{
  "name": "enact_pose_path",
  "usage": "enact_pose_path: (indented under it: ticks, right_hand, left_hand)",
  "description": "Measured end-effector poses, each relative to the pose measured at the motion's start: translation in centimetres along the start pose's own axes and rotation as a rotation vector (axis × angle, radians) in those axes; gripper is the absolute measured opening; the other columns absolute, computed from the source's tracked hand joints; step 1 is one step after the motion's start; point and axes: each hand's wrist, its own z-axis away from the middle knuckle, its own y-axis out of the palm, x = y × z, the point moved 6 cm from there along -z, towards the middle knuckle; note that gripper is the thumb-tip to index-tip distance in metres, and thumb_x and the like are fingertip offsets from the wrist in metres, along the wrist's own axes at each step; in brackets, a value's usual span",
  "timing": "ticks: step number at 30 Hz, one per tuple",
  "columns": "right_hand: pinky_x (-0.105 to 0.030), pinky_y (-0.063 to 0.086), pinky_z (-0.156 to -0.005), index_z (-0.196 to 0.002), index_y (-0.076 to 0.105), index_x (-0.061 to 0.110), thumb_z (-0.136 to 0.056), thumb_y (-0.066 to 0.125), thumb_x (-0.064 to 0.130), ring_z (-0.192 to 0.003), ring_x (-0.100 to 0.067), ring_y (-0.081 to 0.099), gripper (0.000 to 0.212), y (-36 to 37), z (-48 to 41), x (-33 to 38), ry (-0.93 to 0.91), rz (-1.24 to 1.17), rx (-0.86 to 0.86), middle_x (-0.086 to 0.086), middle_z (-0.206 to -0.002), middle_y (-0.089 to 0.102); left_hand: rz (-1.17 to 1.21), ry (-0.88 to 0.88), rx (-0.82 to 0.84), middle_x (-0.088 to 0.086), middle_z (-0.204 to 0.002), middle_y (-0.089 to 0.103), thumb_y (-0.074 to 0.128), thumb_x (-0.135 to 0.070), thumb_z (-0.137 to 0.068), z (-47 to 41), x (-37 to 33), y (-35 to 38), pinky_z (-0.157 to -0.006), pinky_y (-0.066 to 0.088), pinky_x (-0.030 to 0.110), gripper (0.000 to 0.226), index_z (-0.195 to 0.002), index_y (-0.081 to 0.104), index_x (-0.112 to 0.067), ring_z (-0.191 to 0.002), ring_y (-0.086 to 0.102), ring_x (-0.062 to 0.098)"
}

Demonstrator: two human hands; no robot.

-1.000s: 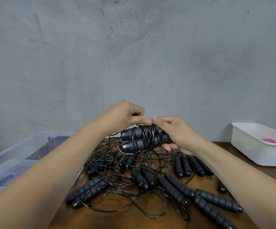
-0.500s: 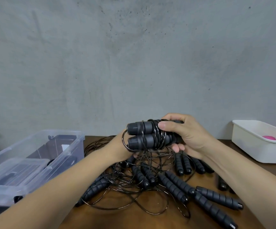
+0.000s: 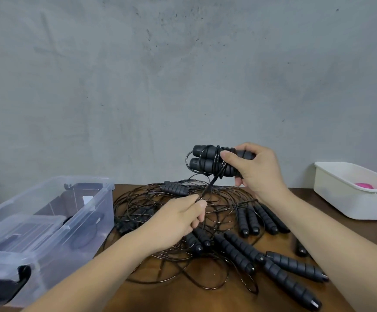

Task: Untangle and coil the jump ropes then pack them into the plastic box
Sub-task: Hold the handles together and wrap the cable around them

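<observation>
The right hand grips two black jump-rope handles wound with cord, raised above the table. Below and left of it, the left hand pinches the trailing cord pulled taut. Under both hands lies a tangle of jump ropes. Left of the left hand stands a clear plastic box, perhaps holding a coiled rope; right of the right hand, a white tub.

Plain workroom: bare concrete wall, wooden table, white tub.

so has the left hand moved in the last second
Yes. The left hand dropped from above the table's back edge to below it, now pinching the cord over the pile.
</observation>
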Motion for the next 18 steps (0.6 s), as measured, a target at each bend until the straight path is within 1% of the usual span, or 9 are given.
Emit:
enact_pose_path:
  ticks: [1,3,5,8,11,12,14,16,18]
  right_hand:
    - [-0.028,0.038,-0.038,-0.085,0.074,0.012,-0.084,0.091,0.038,-0.039,-0.029,0.055,0.030,-0.1,0.0,-0.4,0.006,0.037,-0.001,-0.022,-0.072,0.066]
    - [-0.030,0.039,-0.041,-0.084,0.074,0.014,-0.085,0.089,0.041,-0.039,-0.029,0.055,0.031,0.0,0.0,-1.0,0.018,0.084,0.001,-0.021,-0.074,0.069]
    - [-0.029,0.037,-0.042,-0.082,0.073,0.013,-0.087,0.088,0.040,-0.039,-0.027,0.053,0.030,-0.2,-0.2,-1.4,0.032,0.115,-0.021,-0.016,-0.068,0.067]
    - [-0.028,0.036,-0.046,-0.078,0.072,0.014,-0.085,0.087,0.041,-0.044,-0.022,0.050,0.032,-0.6,-0.6,-1.5,0.017,0.229,-0.036,-0.003,-0.060,0.057]
    - [-0.026,0.037,-0.050,-0.075,0.071,0.017,-0.083,0.087,0.041,-0.051,-0.009,0.045,0.030,-0.1,-0.4,-1.2,-0.051,0.416,0.031,0.007,-0.057,0.051]
    - [-0.022,0.035,-0.050,-0.074,0.070,0.018,-0.083,0.087,0.040,-0.052,-0.007,0.043,0.029,0.1,-0.3,-0.9,-0.084,0.475,0.058,0.007,-0.057,0.050]
    - [-0.022,0.031,-0.049,-0.073,0.068,0.018,-0.083,0.087,0.039,-0.053,-0.009,0.040,0.029,0.6,-0.2,-0.5,-0.145,0.569,0.102,0.004,-0.057,0.048]
    - [-0.025,0.034,-0.050,-0.074,0.066,0.021,-0.083,0.085,0.040,-0.055,-0.013,0.043,0.028,0.9,0.0,-0.5,-0.168,0.664,0.168,0.002,-0.057,0.050]
    - [-0.029,0.038,-0.052,-0.075,0.066,0.023,-0.082,0.084,0.043,-0.056,-0.013,0.046,0.028,1.4,0.6,-0.9,-0.152,0.723,0.283,0.003,-0.058,0.054]
  left_hand:
    - [-0.065,0.012,-0.014,-0.007,-0.071,0.057,0.044,-0.044,-0.111,0.3,-0.5,-0.6,-0.064,0.043,0.026,0.041,-0.084,0.062,-0.019,-0.060,0.048,0.008]
    - [-0.325,0.072,-0.052,-0.004,-0.070,0.060,0.039,-0.045,-0.111,0.8,-1.8,-2.2,-0.067,0.047,0.032,0.043,-0.081,0.061,-0.025,-0.062,0.054,0.007]
    - [-0.532,0.101,-0.097,-0.002,-0.067,0.060,0.035,-0.045,-0.110,0.9,-3.1,-4.0,-0.071,0.050,0.036,0.042,-0.081,0.059,-0.026,-0.066,0.057,0.010]
    - [-0.680,0.109,-0.127,-0.004,-0.074,0.060,0.037,-0.040,-0.108,0.7,-4.1,-6.7,-0.072,0.050,0.037,0.035,-0.082,0.054,-0.025,-0.073,0.058,0.016]
    - [-0.839,0.143,-0.137,-0.009,-0.081,0.057,0.038,-0.035,-0.107,0.4,-4.6,-8.3,-0.071,0.047,0.038,0.029,-0.080,0.047,-0.029,-0.078,0.055,0.016]
    - [-0.877,0.144,-0.133,-0.010,-0.084,0.056,0.037,-0.036,-0.107,0.3,-4.6,-8.6,-0.070,0.045,0.038,0.028,-0.081,0.047,-0.031,-0.080,0.055,0.015]
    - [-0.942,0.156,-0.121,-0.012,-0.089,0.056,0.035,-0.038,-0.109,0.2,-4.6,-8.8,-0.069,0.041,0.036,0.027,-0.087,0.049,-0.033,-0.084,0.055,0.014]
    - [-0.997,0.177,-0.118,-0.014,-0.092,0.054,0.035,-0.040,-0.110,0.1,-4.6,-9.1,-0.070,0.041,0.035,0.024,-0.093,0.051,-0.034,-0.085,0.055,0.014]
    - [-1.041,0.227,-0.150,-0.014,-0.096,0.054,0.037,-0.041,-0.110,-0.2,-4.7,-9.7,-0.070,0.041,0.035,0.022,-0.102,0.055,-0.033,-0.086,0.056,0.016]
